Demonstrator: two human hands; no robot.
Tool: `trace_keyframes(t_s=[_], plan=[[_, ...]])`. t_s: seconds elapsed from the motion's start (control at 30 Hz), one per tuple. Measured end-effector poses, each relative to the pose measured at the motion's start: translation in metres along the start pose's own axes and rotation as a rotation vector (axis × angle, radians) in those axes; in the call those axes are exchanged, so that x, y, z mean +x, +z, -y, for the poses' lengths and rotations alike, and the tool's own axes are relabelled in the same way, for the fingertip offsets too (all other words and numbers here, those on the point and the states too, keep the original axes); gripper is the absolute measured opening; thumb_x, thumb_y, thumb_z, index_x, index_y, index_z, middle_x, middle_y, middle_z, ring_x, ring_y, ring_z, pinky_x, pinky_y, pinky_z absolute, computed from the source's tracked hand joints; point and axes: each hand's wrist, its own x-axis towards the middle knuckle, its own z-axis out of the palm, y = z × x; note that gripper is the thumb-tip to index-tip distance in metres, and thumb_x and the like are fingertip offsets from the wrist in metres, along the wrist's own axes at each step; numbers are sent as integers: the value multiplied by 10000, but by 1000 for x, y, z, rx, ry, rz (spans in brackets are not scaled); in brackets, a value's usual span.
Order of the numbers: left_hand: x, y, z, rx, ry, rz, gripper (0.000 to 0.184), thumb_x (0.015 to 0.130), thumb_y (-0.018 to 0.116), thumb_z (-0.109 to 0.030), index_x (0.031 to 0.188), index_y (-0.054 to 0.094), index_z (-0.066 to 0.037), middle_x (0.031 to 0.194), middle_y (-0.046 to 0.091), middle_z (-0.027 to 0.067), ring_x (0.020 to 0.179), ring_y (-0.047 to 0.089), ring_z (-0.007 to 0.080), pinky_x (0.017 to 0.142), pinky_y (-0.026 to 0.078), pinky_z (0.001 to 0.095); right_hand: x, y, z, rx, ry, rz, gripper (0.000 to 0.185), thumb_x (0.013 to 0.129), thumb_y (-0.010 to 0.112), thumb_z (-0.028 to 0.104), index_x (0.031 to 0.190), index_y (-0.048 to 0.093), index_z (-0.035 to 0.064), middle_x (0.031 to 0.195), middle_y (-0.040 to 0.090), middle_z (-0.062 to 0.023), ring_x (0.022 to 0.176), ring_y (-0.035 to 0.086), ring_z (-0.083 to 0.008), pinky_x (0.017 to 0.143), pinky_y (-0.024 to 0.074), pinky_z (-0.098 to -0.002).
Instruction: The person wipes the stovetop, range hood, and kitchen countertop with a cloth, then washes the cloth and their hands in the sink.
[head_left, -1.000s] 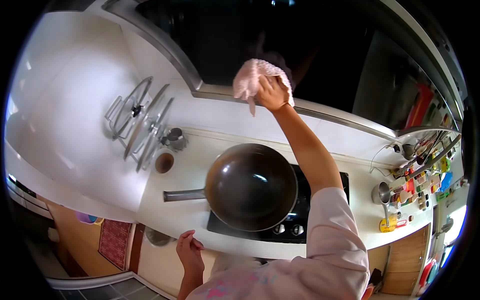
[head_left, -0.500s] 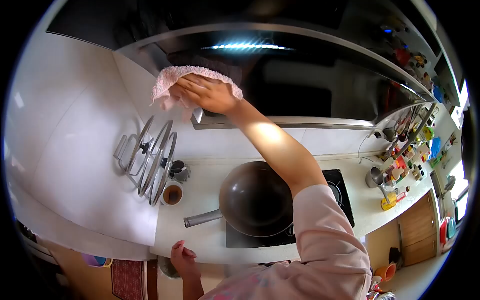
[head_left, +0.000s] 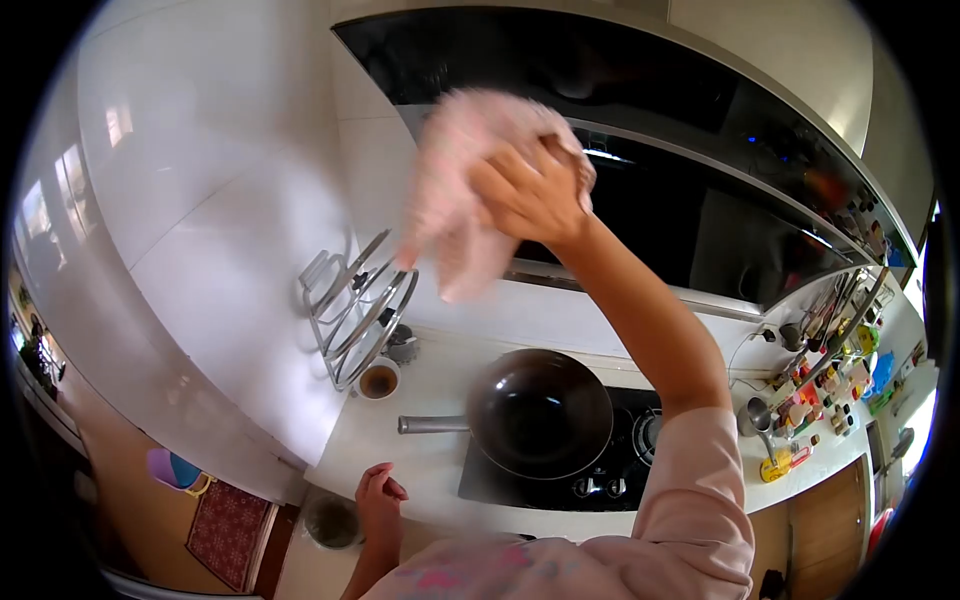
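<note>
A fluffy pink cloth [head_left: 450,190], blurred by motion, hangs from my right hand [head_left: 530,190]. The fingers grip it in front of the left part of the black range hood [head_left: 680,230]; I cannot tell whether the cloth touches the hood. My left hand [head_left: 380,500] is low by the counter's front edge, loosely curled with thumb and fingers apart, and nothing shows in it. Below my right arm a dark wok [head_left: 540,415] sits on the black gas stove [head_left: 620,460], its handle pointing left.
Pot lids stand in a metal rack [head_left: 350,320] by the left wall. Beside it is a cup of brown liquid [head_left: 378,380]. A metal ladle [head_left: 757,418], bottles and jars [head_left: 820,400] crowd the counter's right end. A bin [head_left: 332,520] stands below the counter's left front.
My right hand and the cloth have swung right relative to the hood's left end, and the cloth now hangs lower. The view has shifted, showing more of the hood's top. My left hand stays low.
</note>
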Motion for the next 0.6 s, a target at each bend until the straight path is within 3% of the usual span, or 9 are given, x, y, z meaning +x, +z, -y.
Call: trace_keyframes(t_s=[0.1, 0.13, 0.27, 0.4, 0.57, 0.6], plan=[[7, -9, 4, 84, 52, -36, 144, 909, 592, -125, 1018, 629, -38, 617, 512, 27, 526, 483, 161, 531, 405, 307, 77, 27, 11, 74, -38, 48, 607, 825, 681, 347, 1396, 516, 225, 1403, 529, -2, 1274, 530, -207, 998, 497, -342], [12, -13, 5, 51, 56, -51, 144, 906, 594, -127, 1014, 628, -39, 608, 505, 26, 524, 479, 163, 529, 402, 309, 92, 40, 14, 58, -98, -9, 579, 827, 684, 345, 1376, 546, 223, 1367, 561, -14, 1229, 556, -226, 972, 507, -356], [17, -18, 11, -108, 35, -134, 146, 896, 606, -143, 998, 630, -41, 554, 464, 21, 504, 462, 156, 505, 383, 313, 120, 100, 11, 89, -134, 73, 645, 878, 639, 318, 1484, 433, 248, 1452, 505, 13, 1344, 477, -175, 1062, 447, -302], [12, -34, 6, -121, 63, -135, 144, 900, 597, -143, 1000, 634, -47, 574, 478, 2, 504, 473, 136, 490, 388, 294, 112, 110, -8, -220, -283, 125, 707, 854, 666, 308, 1504, 409, 208, 1508, 460, 13, 1393, 431, -191, 1157, 365, -312], [12, -57, -6, -157, 14, -273, 175, 912, 539, -144, 1023, 629, -44, 568, 476, 8, 511, 476, 134, 495, 395, 278, 101, 86, -23, -214, -300, 349, 708, 916, 511, 505, 1454, 443, 51, 1562, 358, -41, 1486, 228, -233, 1257, 138, -366], [10, -62, -13, -149, 22, -288, 170, 918, 542, -151, 1023, 629, -49, 588, 484, -5, 524, 482, 114, 496, 400, 264, 98, 78, -25, -204, -296, 381, 705, 916, 519, 502, 1452, 444, 50, 1551, 369, -48, 1478, 242, -238, 1254, 148, -368]])
